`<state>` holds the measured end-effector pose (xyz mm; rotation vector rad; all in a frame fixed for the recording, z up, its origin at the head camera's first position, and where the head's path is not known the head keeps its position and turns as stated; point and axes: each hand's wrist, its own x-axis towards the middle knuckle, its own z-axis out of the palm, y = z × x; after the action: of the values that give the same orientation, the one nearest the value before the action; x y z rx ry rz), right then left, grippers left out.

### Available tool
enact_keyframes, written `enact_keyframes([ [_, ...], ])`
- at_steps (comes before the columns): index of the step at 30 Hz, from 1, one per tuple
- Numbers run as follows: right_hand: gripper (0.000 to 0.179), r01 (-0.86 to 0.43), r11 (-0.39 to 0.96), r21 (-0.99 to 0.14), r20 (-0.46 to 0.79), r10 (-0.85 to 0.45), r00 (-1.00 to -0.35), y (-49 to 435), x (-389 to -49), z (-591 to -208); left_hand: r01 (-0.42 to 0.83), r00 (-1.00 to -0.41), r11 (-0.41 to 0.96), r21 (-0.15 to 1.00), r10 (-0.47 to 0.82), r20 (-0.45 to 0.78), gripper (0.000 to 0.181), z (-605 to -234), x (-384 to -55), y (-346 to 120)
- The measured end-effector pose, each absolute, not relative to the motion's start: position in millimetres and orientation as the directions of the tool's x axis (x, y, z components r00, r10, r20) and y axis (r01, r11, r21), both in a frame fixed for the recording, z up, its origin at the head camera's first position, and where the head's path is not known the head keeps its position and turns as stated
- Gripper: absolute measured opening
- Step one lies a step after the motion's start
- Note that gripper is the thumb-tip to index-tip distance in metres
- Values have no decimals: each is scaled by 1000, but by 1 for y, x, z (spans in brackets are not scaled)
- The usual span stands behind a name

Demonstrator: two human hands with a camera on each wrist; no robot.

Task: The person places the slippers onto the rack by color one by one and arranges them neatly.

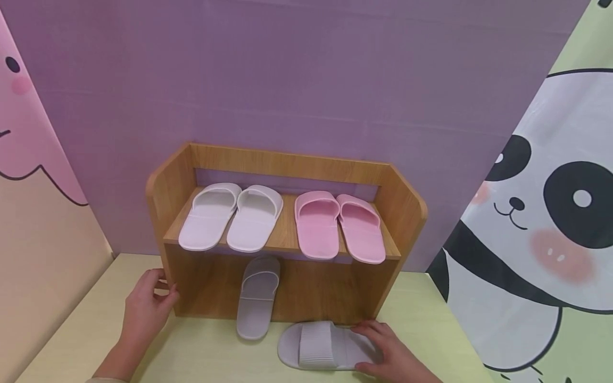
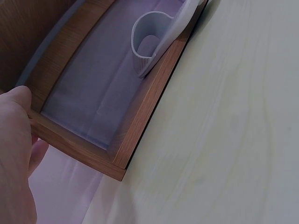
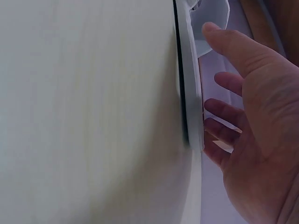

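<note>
A wooden shoe rack (image 1: 287, 242) stands against the purple backdrop. At its left side panel, my left hand (image 1: 146, 306) grips the front edge, thumb in front and fingers behind; the left wrist view shows this hold closely. One grey slipper (image 1: 256, 314) lies on the lower level, its sole poking out past the front. Its mate, another grey slipper (image 1: 316, 346), lies sideways on the table before the rack, ribbed strap to the left. Over that slipper's right end hovers my right hand (image 1: 390, 354), thumb and fingers spread to either side; in the right wrist view the fingers look loose.
On the upper shelf sit a pair of white slippers (image 1: 206, 218) at the left and a pair of pink slippers (image 1: 317, 229) at the right. The pale table (image 1: 201, 354) extends in front. Panels with cartoon figures, including a panda (image 1: 551, 213), flank both sides.
</note>
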<state>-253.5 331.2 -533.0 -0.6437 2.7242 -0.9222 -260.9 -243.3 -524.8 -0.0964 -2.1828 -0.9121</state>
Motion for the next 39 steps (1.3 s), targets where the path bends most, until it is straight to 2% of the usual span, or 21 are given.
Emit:
enact_keyframes([
  [10, 67, -333, 723, -605, -75, -468, -880, 335, -260, -545, 344, -695, 737, 582, -217, 686, 33, -523, -260, -242],
  [21, 65, -332, 738, -587, -114, -481, -869, 335, -261, -539, 360, -681, 738, 571, -211, 701, 35, -523, -260, -242],
  [30, 58, -325, 715, -619, -94, -479, -873, 334, -258, -533, 364, -675, 735, 572, -215, 706, 34, -524, -260, -241],
  [39, 60, -371, 689, -622, -33, -496, -868, 339, -257, -532, 362, -677, 730, 579, -221, 702, 33, -522, -259, -241],
])
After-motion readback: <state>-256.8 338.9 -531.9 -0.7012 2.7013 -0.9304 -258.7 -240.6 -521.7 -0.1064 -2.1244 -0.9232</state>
